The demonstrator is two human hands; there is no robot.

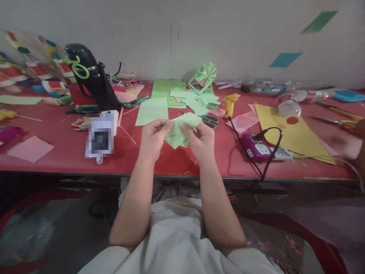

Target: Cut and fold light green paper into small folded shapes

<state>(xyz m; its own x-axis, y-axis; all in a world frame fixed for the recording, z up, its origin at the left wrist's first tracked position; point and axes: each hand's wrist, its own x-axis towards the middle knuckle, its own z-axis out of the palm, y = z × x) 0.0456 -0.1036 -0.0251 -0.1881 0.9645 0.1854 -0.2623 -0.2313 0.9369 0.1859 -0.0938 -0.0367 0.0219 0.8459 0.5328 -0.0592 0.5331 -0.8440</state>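
Note:
Both my hands hold one folded piece of light green paper (182,127) above the red table (65,146). My left hand (152,139) pinches its left side with thumb and fingers closed. My right hand (201,140) pinches its right side the same way. Just behind lie a flat green sheet (152,110), several cut green pieces (196,101) and a folded green paper fan model (203,76). Green-handled scissors (210,120) rest right of the held paper.
A black flask (91,76) stands at the back left, with a white device (101,135) in front of it. A yellow glue gun (230,103), pink paper (245,121), a purple power strip (256,148) with black cable and a yellow sheet (288,129) lie to the right.

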